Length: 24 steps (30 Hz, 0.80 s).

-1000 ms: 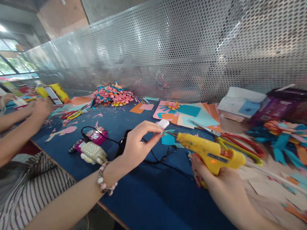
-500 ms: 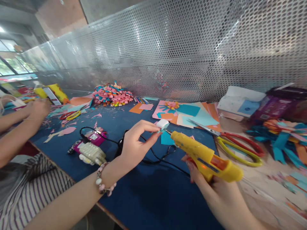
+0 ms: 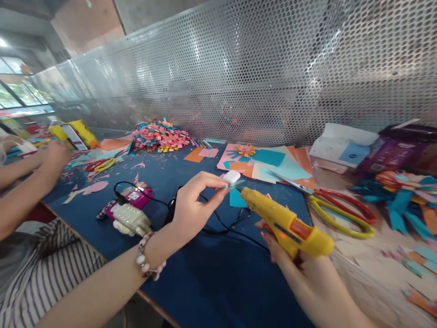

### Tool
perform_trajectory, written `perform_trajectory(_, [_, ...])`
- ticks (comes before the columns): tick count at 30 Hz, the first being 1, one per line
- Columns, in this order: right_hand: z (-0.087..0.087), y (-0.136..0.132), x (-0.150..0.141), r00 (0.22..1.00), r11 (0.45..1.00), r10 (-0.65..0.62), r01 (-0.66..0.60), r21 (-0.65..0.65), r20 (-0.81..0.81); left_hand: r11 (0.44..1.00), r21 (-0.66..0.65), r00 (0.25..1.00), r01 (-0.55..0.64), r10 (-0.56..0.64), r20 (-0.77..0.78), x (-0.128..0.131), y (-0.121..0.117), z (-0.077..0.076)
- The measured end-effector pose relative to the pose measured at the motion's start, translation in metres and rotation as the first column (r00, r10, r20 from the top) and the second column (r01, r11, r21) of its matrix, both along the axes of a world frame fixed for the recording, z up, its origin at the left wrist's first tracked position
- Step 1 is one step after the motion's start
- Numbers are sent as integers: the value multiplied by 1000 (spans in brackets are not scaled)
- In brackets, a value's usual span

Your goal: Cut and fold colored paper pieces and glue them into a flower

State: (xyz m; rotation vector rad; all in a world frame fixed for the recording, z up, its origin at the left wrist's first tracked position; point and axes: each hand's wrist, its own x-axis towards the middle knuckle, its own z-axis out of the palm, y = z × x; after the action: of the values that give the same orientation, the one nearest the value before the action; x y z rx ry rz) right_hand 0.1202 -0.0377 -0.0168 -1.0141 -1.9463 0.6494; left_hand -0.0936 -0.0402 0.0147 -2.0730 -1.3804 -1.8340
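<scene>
My left hand (image 3: 194,205) pinches a small white piece (image 3: 231,177) with a bit of teal paper under it, held above the blue table (image 3: 211,278). My right hand (image 3: 300,273) grips a yellow glue gun (image 3: 287,223) by its handle. The gun's nozzle touches the underside of the white piece. A beaded bracelet (image 3: 148,264) circles my left wrist. A black cord (image 3: 225,228) trails across the table below both hands.
Red and yellow scissors (image 3: 337,212) lie right of the gun. Coloured paper sheets (image 3: 273,164) and a paper flower pile (image 3: 160,134) lie farther back, before a perforated metal screen (image 3: 273,73). Another person's arms (image 3: 30,177) work at the left. A phone and charger (image 3: 129,209) sit nearby.
The glue gun has moved left and down, its nozzle closing onto the white piece. My left hand has stayed almost in place.
</scene>
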Motion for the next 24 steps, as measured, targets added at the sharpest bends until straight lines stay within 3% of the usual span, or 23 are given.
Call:
perform_trajectory(7, [11,3,3,998,997,44,-46,-55,-33,992,-98,990,-84,95,105,-1,4,-1])
perform_trajectory(15, [18,5,3,999,996,37,-40,-80,-30,975,-203,996,-93,89,-28,-2,5,-1])
perform_trajectory(19, [45,27,2,997,990,78,-76,-117,10,974,-218,995,-53,33,-94,-1,6,-4])
perform_trajectory(24, [95,89,-30,974,962,177,-142,-233,138,998,-64,997,-19,14,-74,4,-2,2])
